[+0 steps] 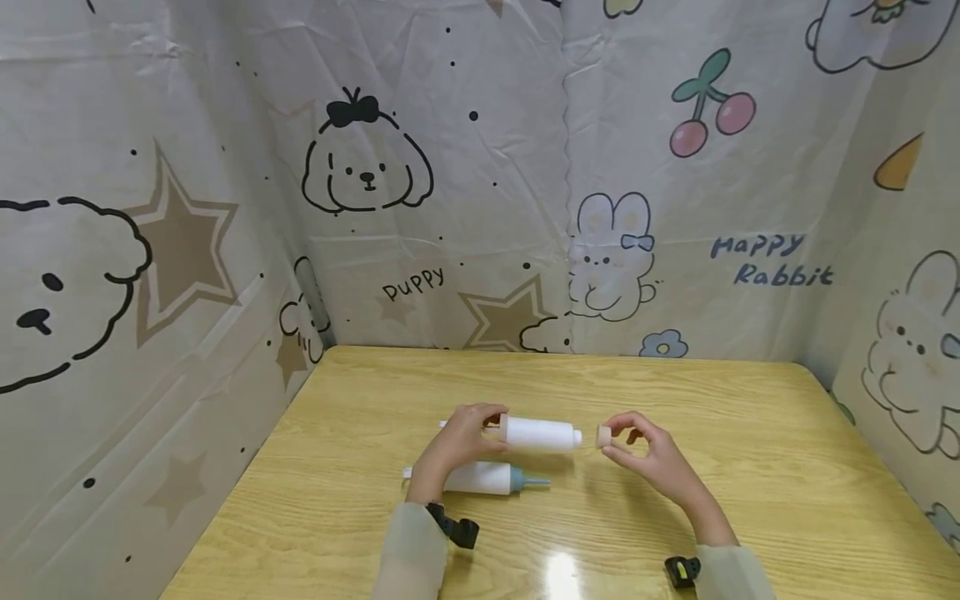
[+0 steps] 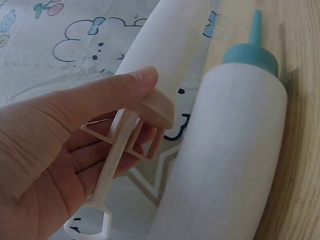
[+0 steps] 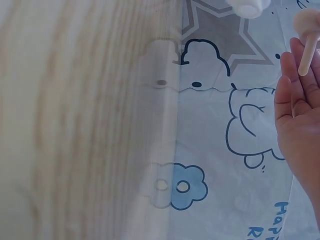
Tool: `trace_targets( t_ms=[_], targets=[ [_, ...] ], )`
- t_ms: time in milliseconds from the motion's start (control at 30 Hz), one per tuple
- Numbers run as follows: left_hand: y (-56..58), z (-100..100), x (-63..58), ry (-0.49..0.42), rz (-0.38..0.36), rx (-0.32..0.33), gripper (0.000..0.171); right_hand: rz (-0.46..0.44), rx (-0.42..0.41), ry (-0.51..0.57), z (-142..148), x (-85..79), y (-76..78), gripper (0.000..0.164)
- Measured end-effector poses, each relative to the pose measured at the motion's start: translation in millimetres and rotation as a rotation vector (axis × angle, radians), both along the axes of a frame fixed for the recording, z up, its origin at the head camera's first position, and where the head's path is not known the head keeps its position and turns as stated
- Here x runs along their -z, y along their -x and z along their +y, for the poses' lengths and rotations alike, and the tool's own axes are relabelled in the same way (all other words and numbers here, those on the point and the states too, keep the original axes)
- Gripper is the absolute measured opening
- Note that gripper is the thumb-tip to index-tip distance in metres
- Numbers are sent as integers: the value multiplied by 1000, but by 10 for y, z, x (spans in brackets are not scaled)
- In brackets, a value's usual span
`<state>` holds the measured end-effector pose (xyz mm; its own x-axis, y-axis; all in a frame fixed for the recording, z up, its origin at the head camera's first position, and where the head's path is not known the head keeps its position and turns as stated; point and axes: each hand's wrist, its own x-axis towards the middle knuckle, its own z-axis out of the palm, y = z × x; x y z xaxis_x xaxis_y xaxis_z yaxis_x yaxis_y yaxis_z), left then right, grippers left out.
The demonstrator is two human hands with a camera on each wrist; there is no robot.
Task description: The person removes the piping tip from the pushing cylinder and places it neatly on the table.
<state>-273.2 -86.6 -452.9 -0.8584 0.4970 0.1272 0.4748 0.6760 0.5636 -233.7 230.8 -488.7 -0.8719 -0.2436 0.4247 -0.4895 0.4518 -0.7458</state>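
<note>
So, a white tube (image 1: 540, 434) is being gripped by the left hand (image 1: 465, 433), thumb and fingers closed round its peach collar (image 2: 162, 109); the tube's stubby tip (image 1: 577, 437) is pointed at the right hand (image 1: 648, 454), where a little peach nozzle piece (image 1: 603, 437) is pinched between thumb and fingers, just short of that tip, not touching; a second tube (image 1: 480, 477) with a teal nozzle (image 1: 517, 479) is left lying on the table (image 1: 675, 517), on the body side of the left hand.

As for what might go wrong: the nozzle piece could easily be dropped, since so little of it is held; if it's met with the tip off-line, it could be seated crooked; the plunger rod (image 2: 112, 160) could be nudged too, being right beside the left fingers; the second tube might get rolled by the left wrist, pretty close above it.

Hard to make out: part of the second tube is covered by the left arm in the head view; the right hand is cropped by the right wrist view's edge; whether the tube is hollow or filled can't be told.
</note>
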Motion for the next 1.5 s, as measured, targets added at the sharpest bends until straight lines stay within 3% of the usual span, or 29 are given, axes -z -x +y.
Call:
trace_targets(
  t_ms=[433,1033,1500],
  targets=[
    [135,-5,158,-9,-166,-16,60,-9,-3,-17,20,17,1,25],
    [180,-24,265,37,-191,-10,57,-14,-12,-19,25,-5,-13,26],
    [185,-37,297,14,-226,-32,60,-27,-14,-26,23,-11,-17,25]
  ],
)
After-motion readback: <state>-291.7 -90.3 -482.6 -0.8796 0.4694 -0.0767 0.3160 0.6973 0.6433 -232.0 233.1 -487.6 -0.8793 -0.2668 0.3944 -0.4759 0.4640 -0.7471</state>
